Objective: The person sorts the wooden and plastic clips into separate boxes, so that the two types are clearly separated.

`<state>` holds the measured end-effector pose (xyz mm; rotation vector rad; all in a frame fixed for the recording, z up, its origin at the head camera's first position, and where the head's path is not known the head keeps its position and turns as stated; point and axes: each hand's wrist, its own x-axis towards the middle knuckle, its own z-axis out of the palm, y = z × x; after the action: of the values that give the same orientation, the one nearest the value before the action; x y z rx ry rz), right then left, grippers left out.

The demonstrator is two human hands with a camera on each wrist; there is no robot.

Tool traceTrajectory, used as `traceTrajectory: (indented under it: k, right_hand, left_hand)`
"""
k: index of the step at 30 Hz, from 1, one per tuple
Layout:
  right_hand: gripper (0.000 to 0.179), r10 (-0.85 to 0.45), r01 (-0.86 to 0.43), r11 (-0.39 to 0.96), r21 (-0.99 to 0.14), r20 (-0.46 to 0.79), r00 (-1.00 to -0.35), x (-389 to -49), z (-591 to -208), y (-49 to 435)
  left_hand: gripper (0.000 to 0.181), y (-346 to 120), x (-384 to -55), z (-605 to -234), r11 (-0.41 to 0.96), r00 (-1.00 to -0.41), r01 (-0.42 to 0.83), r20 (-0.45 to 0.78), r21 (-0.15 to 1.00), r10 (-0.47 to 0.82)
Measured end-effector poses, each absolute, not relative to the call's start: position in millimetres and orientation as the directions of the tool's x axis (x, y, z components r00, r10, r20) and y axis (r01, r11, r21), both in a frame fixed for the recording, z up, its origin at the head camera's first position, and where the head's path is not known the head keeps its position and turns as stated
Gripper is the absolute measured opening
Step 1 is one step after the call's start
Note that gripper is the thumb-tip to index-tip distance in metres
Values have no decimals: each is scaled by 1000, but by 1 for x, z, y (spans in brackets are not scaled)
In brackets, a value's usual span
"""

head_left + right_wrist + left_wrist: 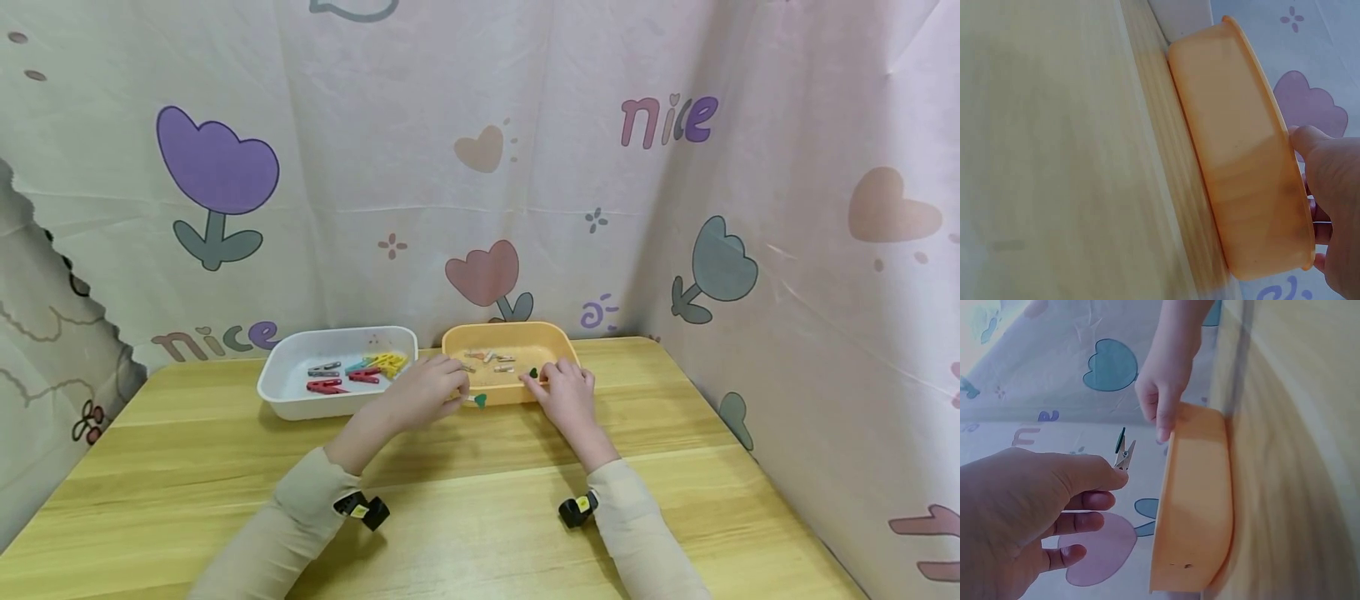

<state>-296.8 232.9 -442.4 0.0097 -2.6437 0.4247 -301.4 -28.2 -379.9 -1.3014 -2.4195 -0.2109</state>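
Observation:
My left hand (431, 387) hovers at the near left side of the orange bin (510, 395). Its thumb and forefinger pinch a small wooden clothespin (1124, 457) with a green heart-shaped piece on it; the other fingers curl loosely. My right hand (567, 392) grips the near right rim of the bin, thumb on the edge and fingers bent over it, partly hidden in the right wrist view. Close to those fingertips shows a dark green piece (533, 373). Several small wooden clothespins (504, 368) lie inside the bin.
Left of the orange bin stands a white bin (315, 407) holding coloured plastic clips: red (325, 387), yellow (387, 364), grey and blue. Both bins stand at the back of the wooden table (480, 517), against a printed curtain (360, 167).

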Motion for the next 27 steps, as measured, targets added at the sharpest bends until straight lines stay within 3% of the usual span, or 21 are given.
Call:
traceTrajectory:
  k: [15, 27]
  right_hand:
    - [40, 63, -75, 953, -294, 432, -900, -295, -441, 233]
    - [42, 64, -70, 953, -295, 422, -904, -297, -443, 233]
  left_hand:
    - [6, -13, -326, -373, 703, -665, 710, 353, 29, 658]
    - [11, -5, -341, -377, 776, -759, 622, 327, 106, 564]
